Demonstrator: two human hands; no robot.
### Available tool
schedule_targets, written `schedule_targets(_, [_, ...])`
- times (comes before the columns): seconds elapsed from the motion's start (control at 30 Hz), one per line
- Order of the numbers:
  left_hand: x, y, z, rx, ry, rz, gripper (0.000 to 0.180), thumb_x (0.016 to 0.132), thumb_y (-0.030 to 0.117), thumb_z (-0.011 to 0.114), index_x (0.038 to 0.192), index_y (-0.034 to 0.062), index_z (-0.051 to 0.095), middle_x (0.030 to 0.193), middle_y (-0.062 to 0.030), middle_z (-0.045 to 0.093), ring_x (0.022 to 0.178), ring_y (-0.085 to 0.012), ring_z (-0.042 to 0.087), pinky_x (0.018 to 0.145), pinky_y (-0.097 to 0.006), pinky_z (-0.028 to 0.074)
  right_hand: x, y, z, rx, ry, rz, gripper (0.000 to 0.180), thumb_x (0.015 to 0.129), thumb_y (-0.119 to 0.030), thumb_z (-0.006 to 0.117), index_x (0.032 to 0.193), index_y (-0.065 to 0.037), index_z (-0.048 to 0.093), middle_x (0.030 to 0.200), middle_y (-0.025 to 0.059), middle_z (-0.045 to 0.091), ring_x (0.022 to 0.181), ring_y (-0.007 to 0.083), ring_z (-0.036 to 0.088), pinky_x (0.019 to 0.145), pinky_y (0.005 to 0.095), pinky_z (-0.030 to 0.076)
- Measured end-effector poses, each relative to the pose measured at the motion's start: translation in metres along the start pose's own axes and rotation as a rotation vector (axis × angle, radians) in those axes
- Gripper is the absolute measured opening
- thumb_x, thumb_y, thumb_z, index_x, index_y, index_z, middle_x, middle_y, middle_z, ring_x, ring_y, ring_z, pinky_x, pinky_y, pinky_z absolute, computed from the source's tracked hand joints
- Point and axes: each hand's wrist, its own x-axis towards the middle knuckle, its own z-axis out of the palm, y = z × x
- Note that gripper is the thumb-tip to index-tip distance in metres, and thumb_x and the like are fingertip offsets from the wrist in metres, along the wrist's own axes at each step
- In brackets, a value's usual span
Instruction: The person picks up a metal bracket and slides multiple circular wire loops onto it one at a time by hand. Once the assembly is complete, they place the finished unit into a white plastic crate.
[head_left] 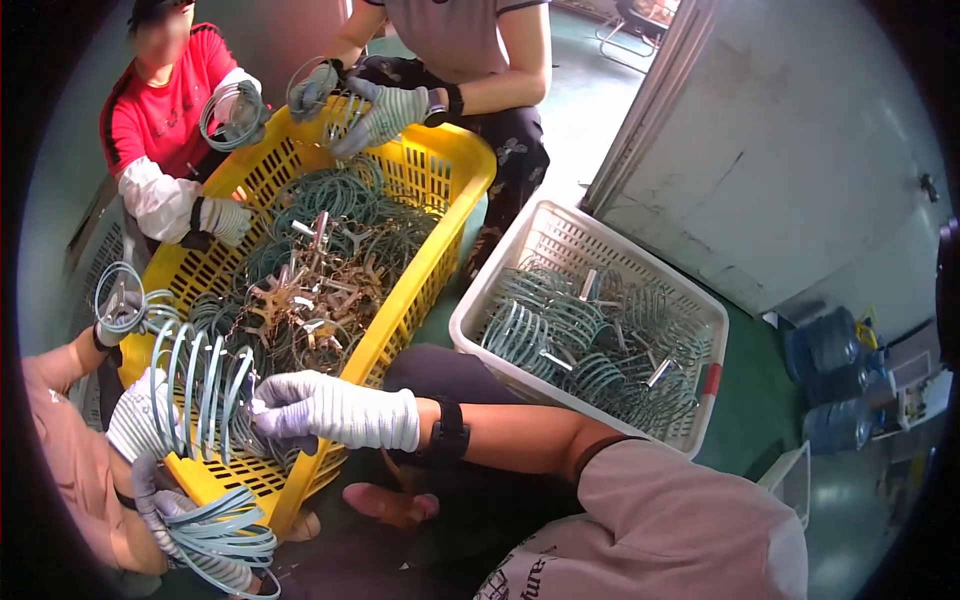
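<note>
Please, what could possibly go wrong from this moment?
The wire coil might slip from the right hand and spring back. Its open loops could catch on the tangled pile in the yellow crate. The red-shirted co-worker's gloved hand, beside that pile, could get snagged.

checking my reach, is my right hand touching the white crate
Apart; in the head view, a dark trouser leg shows between your right hand and the white crate.
</note>
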Motion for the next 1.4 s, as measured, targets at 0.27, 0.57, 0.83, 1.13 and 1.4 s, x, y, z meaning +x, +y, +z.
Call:
schedule_targets(0.27, [0.021, -0.007, -0.025, 0.049, 0.061, -0.083, 0.031, 0.093, 0.016, 0.043, 0.114, -0.0031, 0.054, 0.109, -0.0118, 0.058, 0.094, -0.0233, 0.057, 0.087, -0.034, 0.046, -0.084, -0.074, -0.041, -0.308, 0.610, -0.440, 0.030, 0.092, -0.030, 0.055, 0.105, -0.004, 0.057, 0.076, 0.0003, 0.053, 0.069, 0.0098, 0.052, 0.063, 0.0242, 0.043])
schedule_targets(0.57, [0.005, 0.008, -0.012, 0.113, 0.186, -0.153, 0.027, 0.091, 0.016, 0.046, 0.106, -0.0032, 0.059, 0.098, -0.0121, 0.061, 0.085, -0.0245, 0.060, 0.079, -0.035, 0.050, -0.239, -0.051, -0.262, -0.655, 1.425, -0.266, 0.026, 0.088, -0.015, 0.062, 0.107, 0.002, 0.062, 0.093, 0.0052, 0.064, 0.083, 0.0122, 0.055, 0.077, 0.0260, 0.045])
schedule_targets(0.83, [0.020, 0.039, 0.079, 0.212, 0.257, -0.215, 0.026, 0.090, 0.017, 0.049, 0.098, -0.0032, 0.064, 0.089, -0.0123, 0.064, 0.077, -0.0255, 0.063, 0.071, -0.036, 0.054, -0.250, -0.043, -0.280, -1.573, 1.365, 0.961, 0.038, 0.088, -0.048, 0.050, 0.114, -0.024, 0.064, 0.115, 0.0107, 0.063, 0.106, 0.0325, 0.059, 0.091, 0.0421, 0.045])
schedule_targets(1.13, [0.023, 0.025, 0.023, 0.353, 0.001, -0.199, 0.031, 0.092, 0.015, 0.047, 0.117, -0.0028, 0.054, 0.105, -0.0122, 0.059, 0.090, -0.0243, 0.059, 0.078, -0.035, 0.052, -0.237, -0.045, -0.294, -1.688, 1.310, 1.094, 0.043, 0.087, -0.040, 0.053, 0.122, -0.015, 0.056, 0.126, 0.0146, 0.056, 0.117, 0.0327, 0.052, 0.097, 0.0448, 0.040])
schedule_targets(1.4, [0.017, 0.011, 0.021, 0.596, 0.149, 0.009, 0.033, 0.094, 0.017, 0.047, 0.123, -0.0002, 0.050, 0.114, -0.0094, 0.055, 0.100, -0.0156, 0.054, 0.085, -0.028, 0.046, -0.134, -0.136, -0.084, -0.783, 0.886, -0.382, 0.028, 0.095, -0.014, 0.050, 0.116, 0.002, 0.059, 0.113, 0.0105, 0.062, 0.103, 0.0177, 0.058, 0.093, 0.0280, 0.044])
